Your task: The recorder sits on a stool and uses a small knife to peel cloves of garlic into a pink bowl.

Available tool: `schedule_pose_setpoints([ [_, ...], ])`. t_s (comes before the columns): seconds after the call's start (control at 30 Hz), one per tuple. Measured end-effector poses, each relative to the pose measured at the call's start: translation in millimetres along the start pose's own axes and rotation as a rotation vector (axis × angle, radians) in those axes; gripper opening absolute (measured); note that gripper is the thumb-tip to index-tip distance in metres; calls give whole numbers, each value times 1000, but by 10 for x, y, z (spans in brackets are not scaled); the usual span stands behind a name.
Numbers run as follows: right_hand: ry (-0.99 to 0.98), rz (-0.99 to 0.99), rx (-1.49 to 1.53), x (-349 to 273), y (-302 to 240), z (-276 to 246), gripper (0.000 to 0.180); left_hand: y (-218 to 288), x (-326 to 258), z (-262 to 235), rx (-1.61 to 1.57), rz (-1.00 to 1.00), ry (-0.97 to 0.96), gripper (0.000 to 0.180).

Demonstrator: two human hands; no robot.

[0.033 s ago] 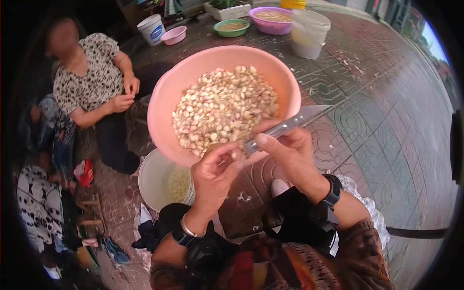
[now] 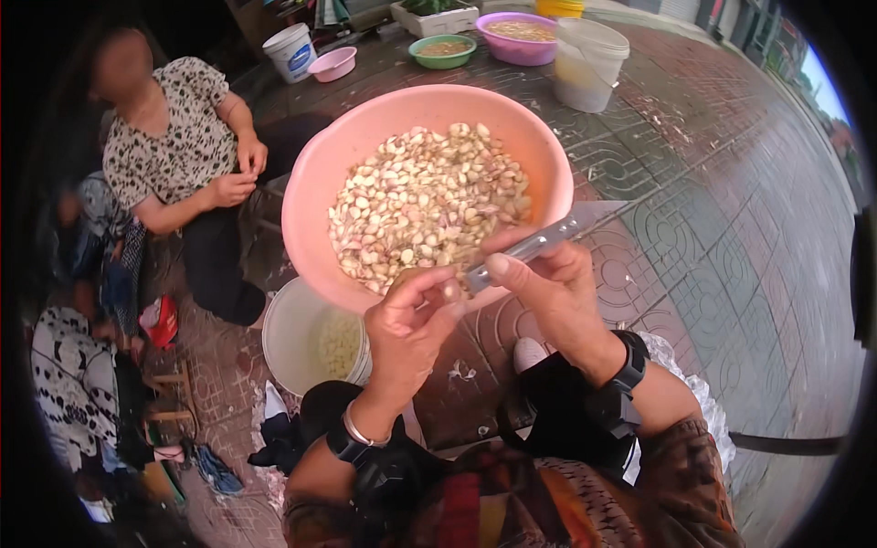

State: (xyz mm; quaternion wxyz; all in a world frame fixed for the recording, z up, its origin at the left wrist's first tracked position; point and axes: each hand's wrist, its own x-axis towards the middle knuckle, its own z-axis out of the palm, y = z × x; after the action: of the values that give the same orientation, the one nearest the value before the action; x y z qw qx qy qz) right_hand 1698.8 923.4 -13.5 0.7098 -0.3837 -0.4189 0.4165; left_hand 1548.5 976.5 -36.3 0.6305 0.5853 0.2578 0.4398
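Left hand (image 2: pixel 402 321) pinches a garlic clove (image 2: pixel 450 291); right hand (image 2: pixel 562 297) grips a knife (image 2: pixel 533 245), blade (image 2: pixel 598 213) toward two o'clock; a slip could cut.

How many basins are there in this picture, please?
4: a large pink basin in the centre and, beyond it from left to right, a small pink basin, a green basin and a purple basin. Others may be hidden.

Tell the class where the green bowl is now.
In the head view, the green bowl sits near the top centre, immediately left of the purple basin.
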Motion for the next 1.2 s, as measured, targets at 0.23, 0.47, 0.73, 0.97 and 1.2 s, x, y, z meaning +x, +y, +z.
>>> schedule_pose_setpoints([
  [0.23,-7,28,18,-45,61,108,17,-48,-8,-3,24,71,-18,28],
  [0.47,-8,42,-18,-79,78,116,16,-86,-5,7,205,193,14,24],
  [0.73,49,163,12,-72,74,112,9,13,-69,-13,365,298,3,26],
  [0.97,153,254,59,17,196,-44,7,49,-82,31,124,402,42,29],
  [1.2,19,143,-171,33,15,-157,11,70,-126,-88,-294,-198,-98,34],
])
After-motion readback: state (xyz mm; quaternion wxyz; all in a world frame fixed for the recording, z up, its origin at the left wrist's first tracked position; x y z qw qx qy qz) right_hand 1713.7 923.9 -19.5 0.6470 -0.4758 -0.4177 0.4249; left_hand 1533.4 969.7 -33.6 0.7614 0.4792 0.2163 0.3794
